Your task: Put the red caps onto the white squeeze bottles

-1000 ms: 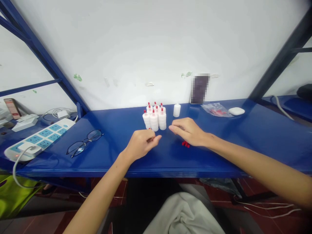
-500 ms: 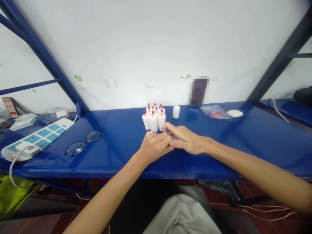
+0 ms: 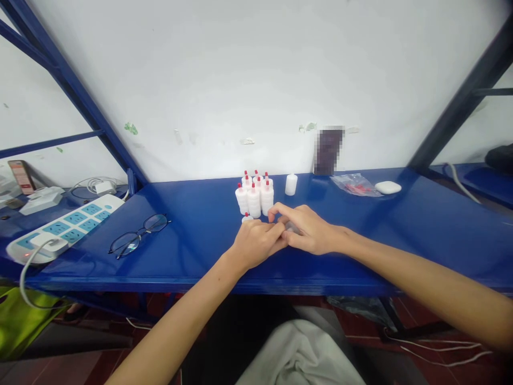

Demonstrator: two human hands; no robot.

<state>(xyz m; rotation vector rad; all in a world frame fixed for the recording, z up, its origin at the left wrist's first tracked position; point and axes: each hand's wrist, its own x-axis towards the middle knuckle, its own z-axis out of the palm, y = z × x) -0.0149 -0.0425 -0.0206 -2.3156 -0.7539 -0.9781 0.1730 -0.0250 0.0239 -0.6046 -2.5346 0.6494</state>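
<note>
My left hand is closed, and its fingertips meet those of my right hand above the front half of the table. Between my right thumb and fingers shows a small greyish, see-through-looking thing; its kind is hidden by the fingers. What my left fingers pinch, if anything, is also covered. Just behind my hands stands a tight group of white squeeze bottles with red tips. One more red-tipped bottle is mostly hidden behind my left hand. A white bottle without a red tip stands apart, to the right.
Eyeglasses and a power strip lie on the left of the blue table. At the back right are a blurred dark phone-like panel, a clear bag with red pieces and a white rounded case.
My hands came together from apart, the left moving right. A greyish thing now shows in my right hand. The small red pieces near my right hand are out of sight.
</note>
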